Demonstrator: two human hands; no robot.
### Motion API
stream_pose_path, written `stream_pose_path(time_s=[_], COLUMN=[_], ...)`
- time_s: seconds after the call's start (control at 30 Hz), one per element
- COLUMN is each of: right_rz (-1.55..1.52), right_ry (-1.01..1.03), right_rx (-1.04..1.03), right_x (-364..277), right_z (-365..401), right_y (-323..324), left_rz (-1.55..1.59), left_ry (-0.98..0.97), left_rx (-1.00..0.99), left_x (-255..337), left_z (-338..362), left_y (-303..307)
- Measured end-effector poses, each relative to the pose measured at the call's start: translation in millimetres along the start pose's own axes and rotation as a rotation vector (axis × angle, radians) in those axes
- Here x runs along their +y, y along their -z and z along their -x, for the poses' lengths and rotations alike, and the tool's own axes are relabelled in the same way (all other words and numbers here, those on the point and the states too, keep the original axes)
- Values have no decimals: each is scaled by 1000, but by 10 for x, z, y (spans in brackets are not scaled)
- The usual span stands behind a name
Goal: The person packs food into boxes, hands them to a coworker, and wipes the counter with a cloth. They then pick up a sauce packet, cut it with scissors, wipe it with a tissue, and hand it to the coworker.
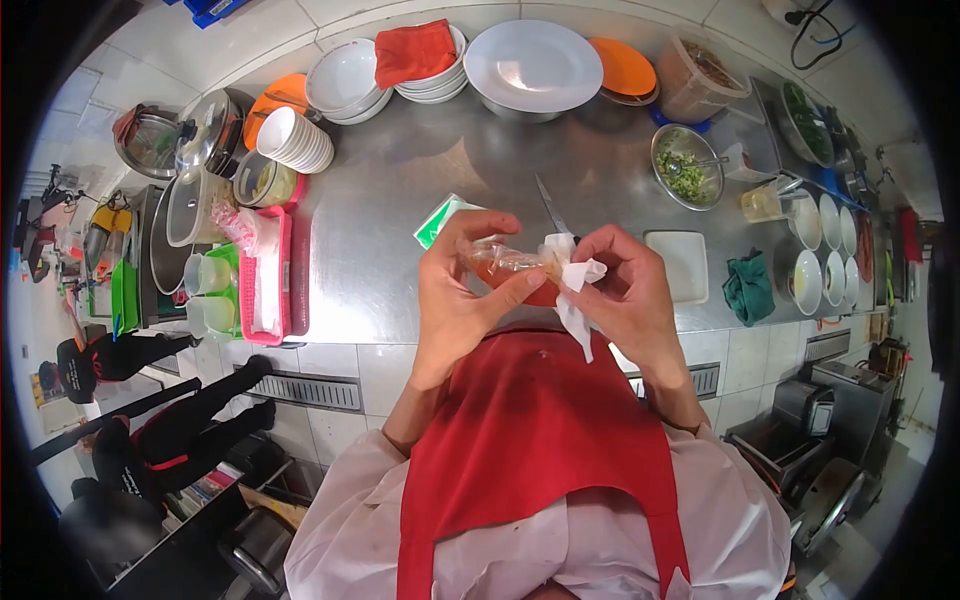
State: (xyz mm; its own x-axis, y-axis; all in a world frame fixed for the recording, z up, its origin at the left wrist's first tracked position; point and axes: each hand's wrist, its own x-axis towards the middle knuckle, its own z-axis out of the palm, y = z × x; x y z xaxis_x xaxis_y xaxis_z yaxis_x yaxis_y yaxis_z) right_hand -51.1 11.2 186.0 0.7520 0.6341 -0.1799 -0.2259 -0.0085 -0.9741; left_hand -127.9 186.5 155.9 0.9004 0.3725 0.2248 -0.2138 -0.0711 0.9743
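In front of my apron, my left hand (455, 290) is closed around a clear, crinkled plastic bag (500, 262) with something orange-red inside. My right hand (632, 282) pinches a crumpled white tissue (575, 280) against the bag's right end. Part of the bag is hidden behind my left thumb and fingers. Just beyond my hands a knife (549, 203) lies on the steel counter, its handle covered by the tissue. A green and white packet (443, 219) lies behind my left hand. To the right of my right hand is a white rectangular tray (676, 267).
Along the back of the steel counter (400, 180) stand stacked bowls (347, 82), a large white plate (533, 66) and a tub (697, 80). A pink basket (285, 280) sits left; a metal bowl of chopped greens (688, 168) and green cloth (748, 287) lie right. Two people (180, 440) stand at left.
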Motion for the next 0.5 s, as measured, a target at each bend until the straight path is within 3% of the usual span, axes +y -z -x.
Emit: stream_pose_path(time_s=[0.1,0.2,0.4,0.5], right_rz=[57,87,30,-34], right_ry=[30,-2,-33,31], right_rx=[-25,-41,-35,5], right_x=[-37,-52,-24,-57], right_z=[1,8,-34,-52], right_y=[30,40,119,140], left_rz=[-52,-111,307,206], left_ry=[-45,-32,294,333], left_rx=[-34,-217,-81,-55], left_x=[79,-4,65,76], left_z=[-17,-1,76,104], left_y=[24,108,-10,-3])
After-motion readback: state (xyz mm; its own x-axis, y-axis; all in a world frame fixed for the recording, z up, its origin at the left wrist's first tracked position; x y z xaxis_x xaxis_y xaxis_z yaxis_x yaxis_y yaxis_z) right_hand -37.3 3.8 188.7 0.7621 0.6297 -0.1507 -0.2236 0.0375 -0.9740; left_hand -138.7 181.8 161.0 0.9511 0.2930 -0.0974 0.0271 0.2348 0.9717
